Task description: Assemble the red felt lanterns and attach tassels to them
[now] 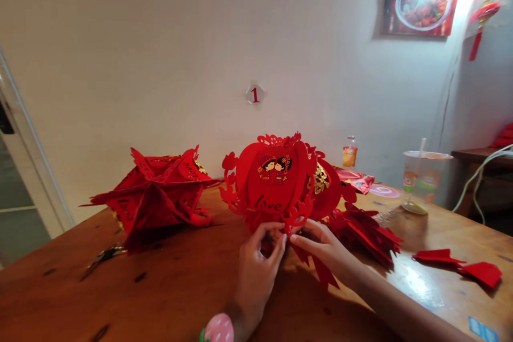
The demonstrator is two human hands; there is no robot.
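Observation:
A round red felt lantern (266,179) with a cartoon couple and the word "love" rests on the wooden table in front of me. At its lower edge, my left hand (260,256) pinches a small red piece of the lantern between thumb and fingers. My right hand (320,246) closes on the same spot from the other side, its fingertips partly hidden by red felt. Red ribbon-like tails (324,272) hang below the right hand. To the left lies a second, star-shaped red felt lantern (154,197), apart from both hands.
Loose red felt pieces (366,232) lie right of the lantern, with more red strips (460,266) farther right. A plastic cup with a straw (425,176), a small orange-labelled bottle (350,152) and a shiny red wrapper (356,179) stand behind. Keys (105,257) lie at left on the table (168,299).

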